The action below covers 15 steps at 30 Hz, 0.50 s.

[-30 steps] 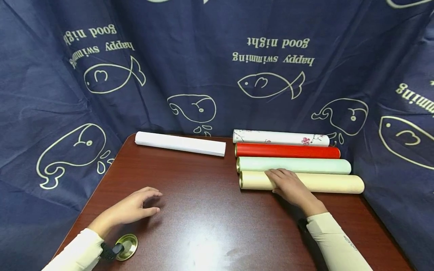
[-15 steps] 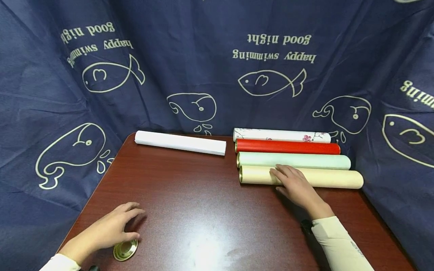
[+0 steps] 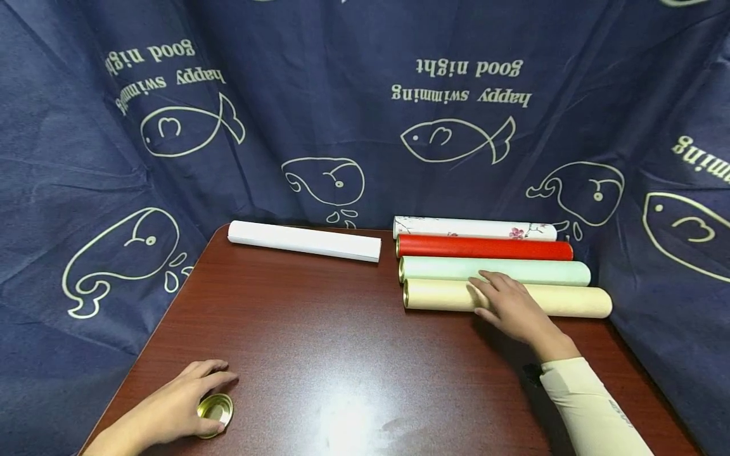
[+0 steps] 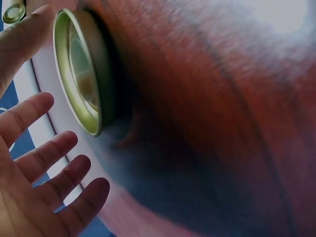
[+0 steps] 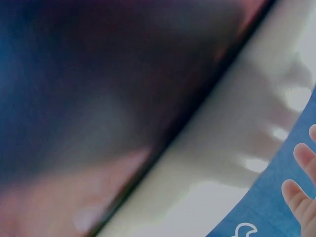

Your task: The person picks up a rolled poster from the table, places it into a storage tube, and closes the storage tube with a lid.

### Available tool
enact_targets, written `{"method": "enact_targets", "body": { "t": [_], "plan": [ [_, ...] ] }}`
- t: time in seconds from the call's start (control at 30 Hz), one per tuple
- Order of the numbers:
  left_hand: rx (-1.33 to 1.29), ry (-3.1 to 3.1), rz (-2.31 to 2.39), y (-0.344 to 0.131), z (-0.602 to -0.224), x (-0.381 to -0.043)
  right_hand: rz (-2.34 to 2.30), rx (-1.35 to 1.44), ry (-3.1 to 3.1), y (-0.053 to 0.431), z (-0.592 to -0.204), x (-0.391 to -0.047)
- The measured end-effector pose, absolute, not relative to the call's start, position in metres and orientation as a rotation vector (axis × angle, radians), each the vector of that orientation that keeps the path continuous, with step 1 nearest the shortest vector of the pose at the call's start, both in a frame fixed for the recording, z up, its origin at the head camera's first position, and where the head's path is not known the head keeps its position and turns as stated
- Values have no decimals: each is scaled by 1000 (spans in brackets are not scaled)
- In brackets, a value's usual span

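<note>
A small round gold metal lid (image 3: 224, 405) lies hollow side up at the table's front left. My left hand (image 3: 171, 408) is right at it, its thumb overlapping the near rim in the head view. In the left wrist view the fingers (image 4: 47, 158) are spread apart beside the lid (image 4: 106, 74), with nothing between them. On the right, my right hand (image 3: 516, 310) hovers loosely over the cream tube (image 3: 570, 302), fingertips over its upper side. Its relaxed fingers (image 5: 296, 195) show past the pale tube (image 5: 197, 148), which bears their shadow, in the right wrist view.
Behind the cream tube lie a mint green tube (image 3: 439, 269), a red tube (image 3: 485, 247) and a white tube with pink blossoms (image 3: 473, 228), side by side. A white paper roll (image 3: 302, 242) lies at the table's (image 3: 319, 329) back left. A navy fish-print curtain (image 3: 365, 114) surrounds the table.
My left hand has come back toward the front left, from the air beyond the lid down to it. The right hand has slid slightly right along the cream tube, which sits slightly farther back.
</note>
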<state>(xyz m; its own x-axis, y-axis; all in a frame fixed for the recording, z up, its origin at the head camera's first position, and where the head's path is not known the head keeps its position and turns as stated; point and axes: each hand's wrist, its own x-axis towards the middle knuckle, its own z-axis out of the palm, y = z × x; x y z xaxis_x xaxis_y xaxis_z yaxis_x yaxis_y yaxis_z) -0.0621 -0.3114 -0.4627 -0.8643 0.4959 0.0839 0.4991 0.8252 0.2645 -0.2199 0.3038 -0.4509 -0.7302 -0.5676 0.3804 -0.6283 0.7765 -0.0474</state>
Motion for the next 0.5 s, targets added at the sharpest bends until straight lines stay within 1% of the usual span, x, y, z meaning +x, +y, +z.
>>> {"method": "enact_targets", "body": {
  "t": [0.3, 0.4, 0.5],
  "plan": [
    [-825, -2910, -411, -312, -464, -65, 226, 897, -2710, 322, -433, -236],
    [-826, -2935, -415, -312, -458, -72, 230, 903, -2715, 327, -428, -246],
    [-841, -2979, -440, -309, -448, -87, 271, 910, -2713, 333, -424, -258]
  ]
}}
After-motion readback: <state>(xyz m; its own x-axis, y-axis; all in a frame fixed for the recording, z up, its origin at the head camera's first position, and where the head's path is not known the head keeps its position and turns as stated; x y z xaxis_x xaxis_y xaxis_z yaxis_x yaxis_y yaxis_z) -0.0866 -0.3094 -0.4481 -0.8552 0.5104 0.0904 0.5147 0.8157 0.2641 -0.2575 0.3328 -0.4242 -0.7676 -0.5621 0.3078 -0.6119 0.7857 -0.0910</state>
